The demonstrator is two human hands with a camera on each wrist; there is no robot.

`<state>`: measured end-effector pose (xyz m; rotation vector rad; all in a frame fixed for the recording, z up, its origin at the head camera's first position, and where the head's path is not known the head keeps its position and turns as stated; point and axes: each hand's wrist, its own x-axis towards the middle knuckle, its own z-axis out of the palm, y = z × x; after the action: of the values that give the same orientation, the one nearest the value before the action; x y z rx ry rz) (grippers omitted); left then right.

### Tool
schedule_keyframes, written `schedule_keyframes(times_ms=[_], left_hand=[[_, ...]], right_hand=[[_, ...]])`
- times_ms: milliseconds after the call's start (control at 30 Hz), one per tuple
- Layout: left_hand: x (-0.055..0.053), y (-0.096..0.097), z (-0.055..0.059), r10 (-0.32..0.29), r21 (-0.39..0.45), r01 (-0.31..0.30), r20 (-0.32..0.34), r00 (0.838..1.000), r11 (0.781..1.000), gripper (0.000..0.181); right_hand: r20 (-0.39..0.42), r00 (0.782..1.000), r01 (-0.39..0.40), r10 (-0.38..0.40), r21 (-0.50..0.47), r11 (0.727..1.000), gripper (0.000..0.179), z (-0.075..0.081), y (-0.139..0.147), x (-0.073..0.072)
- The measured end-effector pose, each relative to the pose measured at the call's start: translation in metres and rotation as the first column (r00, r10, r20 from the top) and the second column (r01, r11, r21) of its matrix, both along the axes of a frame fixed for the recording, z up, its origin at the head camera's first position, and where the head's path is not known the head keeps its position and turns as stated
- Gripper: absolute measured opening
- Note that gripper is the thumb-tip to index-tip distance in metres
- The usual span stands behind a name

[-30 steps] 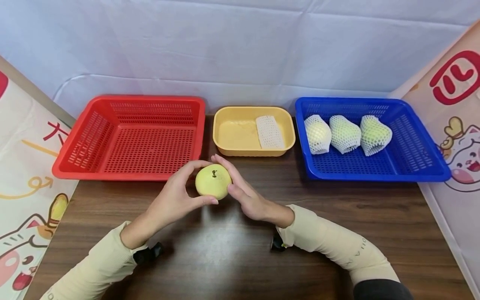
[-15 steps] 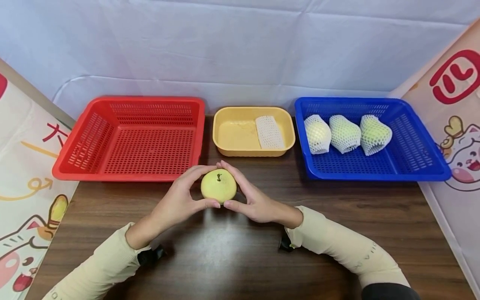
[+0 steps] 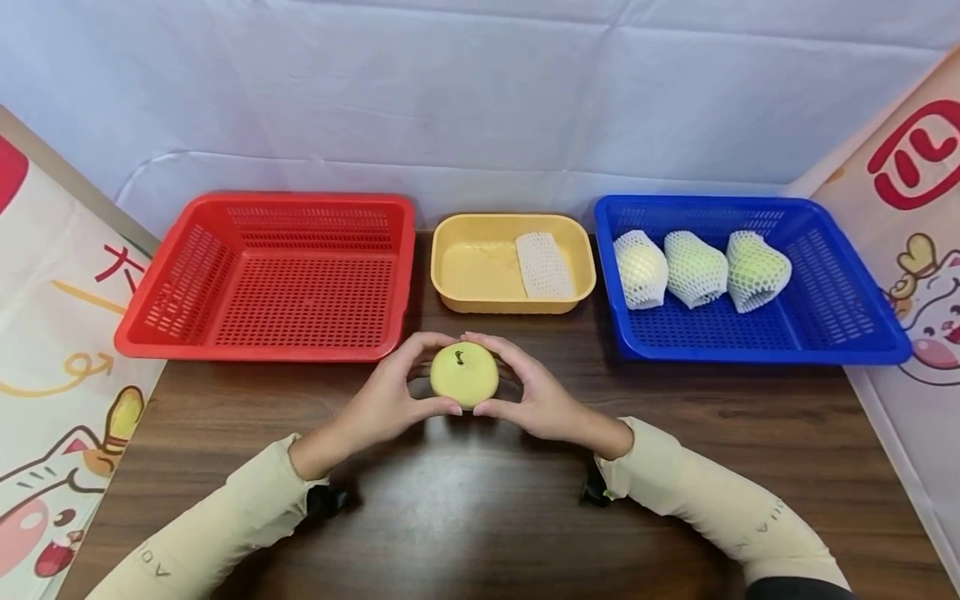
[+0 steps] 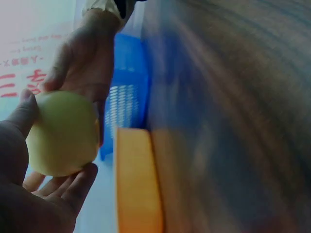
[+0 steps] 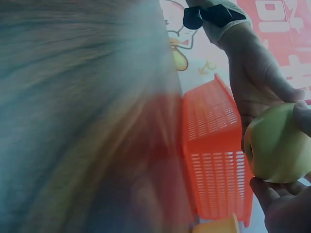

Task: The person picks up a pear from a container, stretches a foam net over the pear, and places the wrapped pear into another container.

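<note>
A round, yellow-green pear [image 3: 465, 377] with a short dark stem is held between both hands above the wooden table. My left hand [image 3: 390, 392] grips its left side, thumb at the near side and fingers round the far side. Mirroring that, my right hand [image 3: 543, 396] holds the right side, its thumb close to the left thumb. In the left wrist view the pear [image 4: 63, 133] appears with fingertips beneath it. The right wrist view shows the pear [image 5: 279, 143] raised off the table, with both hands around it.
Behind the hands stand a red basket [image 3: 300, 350], a yellow tray [image 3: 472, 283] with a white foam net sleeve [image 3: 543, 265], and a blue basket [image 3: 750, 346]. Three fruits in foam nets [image 3: 696, 268] lie in the blue basket. A pale cloth [image 3: 450, 92] hangs behind.
The pear and both hands have moved right and slightly nearer. My right hand, its fingers straighter a second ago, now holds the pear between thumb and fingers.
</note>
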<state>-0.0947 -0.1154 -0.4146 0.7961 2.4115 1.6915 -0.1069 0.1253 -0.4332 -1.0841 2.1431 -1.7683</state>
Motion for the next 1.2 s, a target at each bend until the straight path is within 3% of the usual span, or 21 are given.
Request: schedule_keyframes(times_ms=[133, 367, 600, 800, 1200], left_hand=[[-0.003, 0.007, -0.01, -0.042, 0.018, 0.042, 0.017, 0.999, 0.999, 0.077], [-0.006, 0.019, -0.016, -0.094, -0.02, 0.094, 0.021, 0.995, 0.995, 0.078], [-0.011, 0.034, -0.022, -0.087, -0.067, 0.086, -0.007, 0.996, 0.994, 0.078], [-0.018, 0.043, -0.027, -0.087, -0.172, 0.076, -0.057, 0.995, 0.982, 0.078], [-0.026, 0.053, -0.033, -0.08, -0.222, 0.076, -0.01, 0.997, 0.972, 0.076]], right_hand=[[0.041, 0.999, 0.019, -0.019, 0.002, 1.0, 0.081, -0.005, 0.008, 0.002], [0.063, 0.997, 0.047, -0.047, 0.003, 0.999, 0.08, -0.012, 0.024, 0.005], [0.05, 0.992, 0.113, -0.117, 0.064, 0.992, 0.079, -0.014, 0.04, 0.004], [0.053, 0.984, 0.162, -0.171, 0.143, 0.976, 0.079, -0.017, 0.05, 0.001], [0.039, 0.978, 0.191, -0.203, 0.205, 0.96, 0.08, -0.024, 0.057, -0.003]])
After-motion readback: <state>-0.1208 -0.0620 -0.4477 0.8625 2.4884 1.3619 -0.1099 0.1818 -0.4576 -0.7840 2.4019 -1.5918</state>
